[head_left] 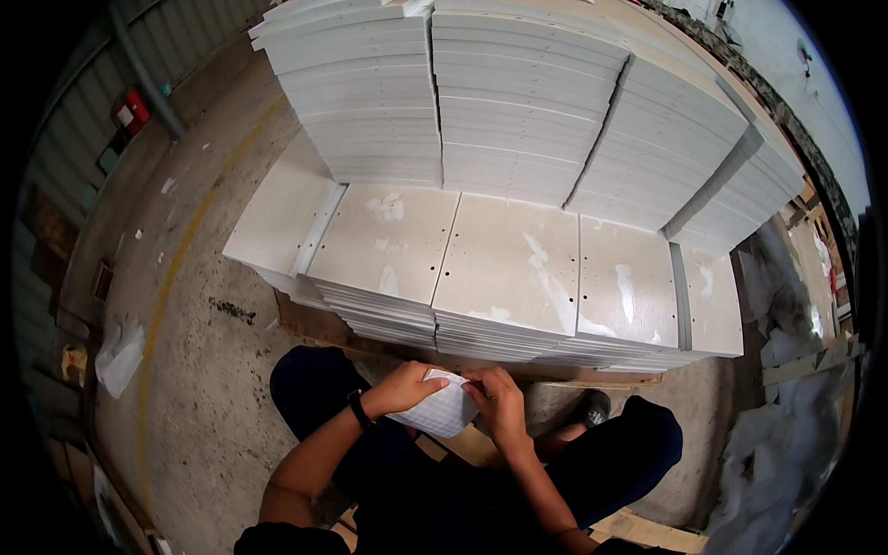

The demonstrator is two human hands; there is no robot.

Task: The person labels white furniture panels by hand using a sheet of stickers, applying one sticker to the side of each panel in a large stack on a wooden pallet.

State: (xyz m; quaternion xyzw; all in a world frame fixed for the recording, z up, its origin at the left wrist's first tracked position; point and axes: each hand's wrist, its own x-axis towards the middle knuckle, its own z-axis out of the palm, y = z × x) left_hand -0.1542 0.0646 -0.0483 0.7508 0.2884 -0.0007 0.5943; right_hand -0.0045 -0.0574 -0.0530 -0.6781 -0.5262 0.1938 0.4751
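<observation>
Between my hands, over my lap, is a white sheet (438, 413) marked with a fine grid, like a sheet of small labels. My left hand (400, 388) grips its upper left edge, thumb lying on top; a dark band circles that wrist. My right hand (500, 403) pinches the upper right corner between thumb and fingers. Whether a small piece is between those fingertips I cannot make out. Just beyond my hands lies a low row of stacked pale boards (511, 264), with small drilled holes and whitish smears on top.
Taller stacks of white boards (527, 102) rise behind the low row. A wooden pallet edge (592, 375) shows beneath. Crumpled translucent plastic wrap (763, 462) lies at the right, a plastic bag (120, 359) at the left. A yellow line (181, 250) crosses the concrete floor near red extinguishers (134, 111).
</observation>
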